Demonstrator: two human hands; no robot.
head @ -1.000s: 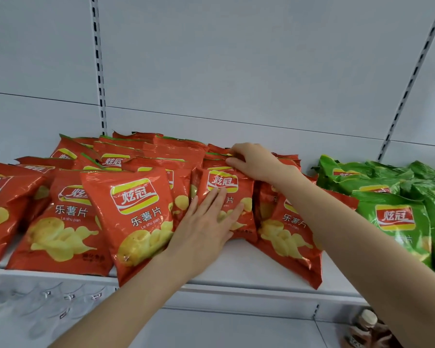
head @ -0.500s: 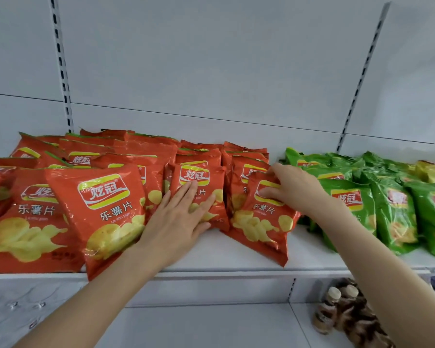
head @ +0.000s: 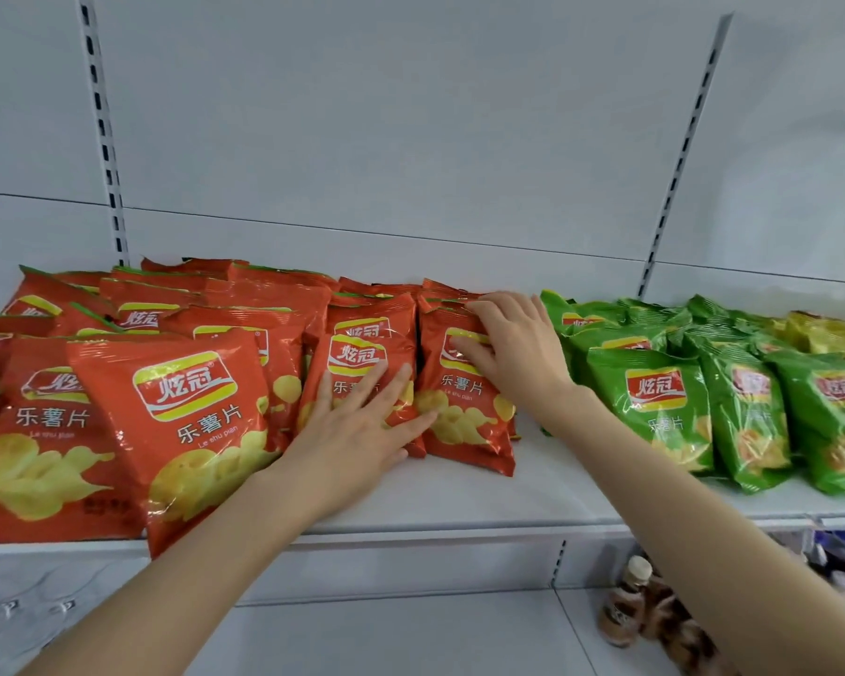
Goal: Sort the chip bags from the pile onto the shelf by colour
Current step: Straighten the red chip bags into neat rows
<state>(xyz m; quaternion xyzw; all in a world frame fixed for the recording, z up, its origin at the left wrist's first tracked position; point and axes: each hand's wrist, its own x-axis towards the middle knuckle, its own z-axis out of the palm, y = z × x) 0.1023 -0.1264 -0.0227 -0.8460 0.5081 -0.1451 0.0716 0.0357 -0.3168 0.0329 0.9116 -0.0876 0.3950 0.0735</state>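
Left hand: open and flat, fingers spread, pressed on the face of the middle red bag, steadying it upright.
Right hand: fingers bent over the logo of the end red bag, thumb up at the top seam; looks like a grip on the bag's upper edge.
Just changed: half a second back, end red bag tilted, lower corner kicked out toward the shelf lip, right hand lower on its face. Now squared up, side touching the middle red bag, hand shifted to the top. Left hand unmoved.
Meaning for task: probably the tail of one placement, straightening rather than fetching. One more red bag now sits neatly in the front row.
Red bags: glossy orange-red foil, yellow-and-red logo, chip picture below. Rows leaning back on the left and middle of the shelf, the nearest one overhanging the front lip.
Green bags: same design in green, grouped to the right, just beside the end red bag. No red mixed in, as far as visible.
Yellow bags: a few at far right behind the green, partly cut off.
Pile: not in view, so remaining count unknown.
Below: brown bottles on the lower shelf.
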